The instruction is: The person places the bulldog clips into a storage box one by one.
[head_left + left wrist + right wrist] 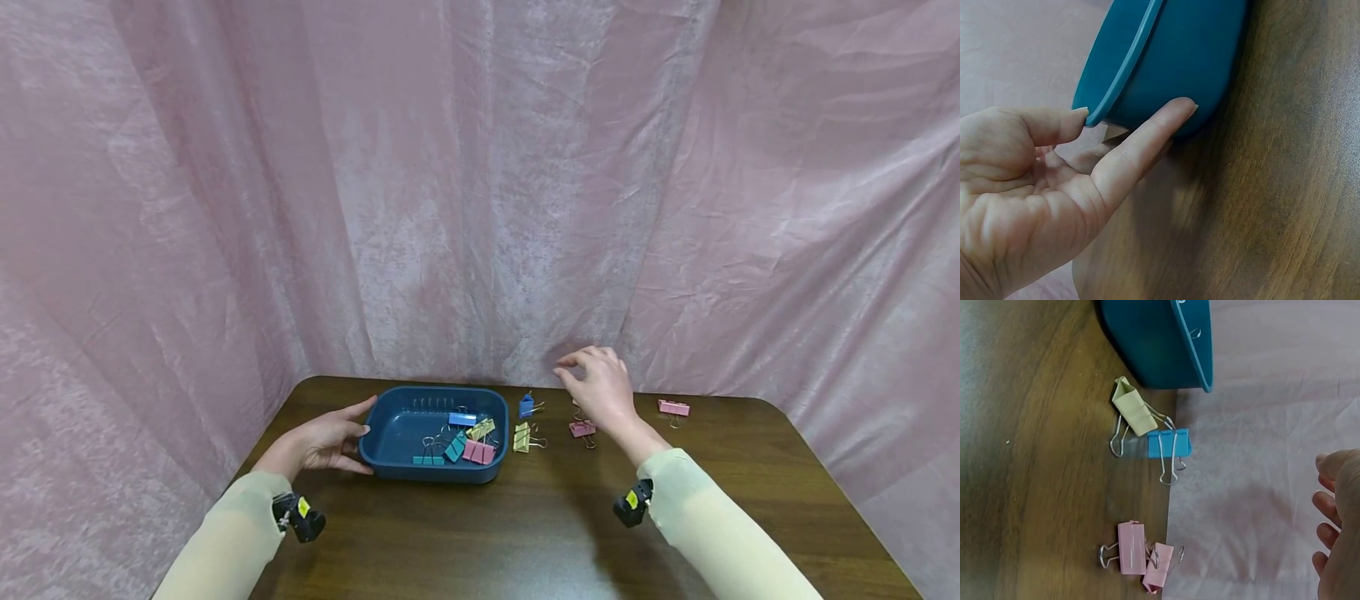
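A: Left hand?
B: Fingers straight, thumb on the rim and a finger against the outer wall of the tray. Touching, not curled round it. Left wrist view shows the same: fingertip flat on the tray wall.

A: Right hand?
B: Hovers right of the tray, above the loose clips, fingers loosely bent, holding nothing. In the right wrist view only the fingertips show at the edge, relaxed.

A: Clips?
B: Several inside the tray: blue, yellow, teal, pink. Just right of the tray on the tabletop: blue clip, yellow clip. Further right, under the right hand, a pink pair; right wrist view shows the two touching. One more pink clip well right of the tray.

A: Handling?
B: My read: clips are light, stiff metal with loose wire handles that flop. Best pinched across the coloured body; the wire loops would let a clip swing. Tray looks like light, rigid, smooth plastic, so it may slide; hold it at the rim.
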`<state>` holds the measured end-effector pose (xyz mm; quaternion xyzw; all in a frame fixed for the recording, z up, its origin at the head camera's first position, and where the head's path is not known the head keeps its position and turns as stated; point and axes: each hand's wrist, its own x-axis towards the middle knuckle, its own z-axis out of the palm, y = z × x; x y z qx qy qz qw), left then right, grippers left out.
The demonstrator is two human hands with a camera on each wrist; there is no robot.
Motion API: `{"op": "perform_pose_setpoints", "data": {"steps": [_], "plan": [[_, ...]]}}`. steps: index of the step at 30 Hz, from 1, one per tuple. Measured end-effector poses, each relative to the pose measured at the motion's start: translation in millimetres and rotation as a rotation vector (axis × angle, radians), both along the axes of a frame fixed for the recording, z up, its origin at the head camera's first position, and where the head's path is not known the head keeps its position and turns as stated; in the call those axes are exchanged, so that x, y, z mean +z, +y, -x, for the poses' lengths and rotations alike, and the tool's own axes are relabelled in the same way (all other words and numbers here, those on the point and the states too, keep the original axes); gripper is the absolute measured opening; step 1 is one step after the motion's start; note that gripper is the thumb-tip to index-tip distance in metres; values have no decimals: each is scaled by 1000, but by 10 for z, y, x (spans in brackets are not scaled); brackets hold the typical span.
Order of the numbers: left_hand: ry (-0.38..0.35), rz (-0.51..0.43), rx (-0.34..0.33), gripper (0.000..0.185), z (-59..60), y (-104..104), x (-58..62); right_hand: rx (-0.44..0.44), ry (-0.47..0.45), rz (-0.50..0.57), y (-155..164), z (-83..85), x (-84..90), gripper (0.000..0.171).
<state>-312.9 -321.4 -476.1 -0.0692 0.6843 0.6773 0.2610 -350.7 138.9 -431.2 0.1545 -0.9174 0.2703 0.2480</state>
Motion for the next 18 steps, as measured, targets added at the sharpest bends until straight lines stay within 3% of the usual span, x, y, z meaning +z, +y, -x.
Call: {"op": "perform_pose_setpoints", "data": {"steps": [18], "plan": [[15,-4,-36,66,-37,-17,9,-9,-33,22,129,-28,-86,20]]}}
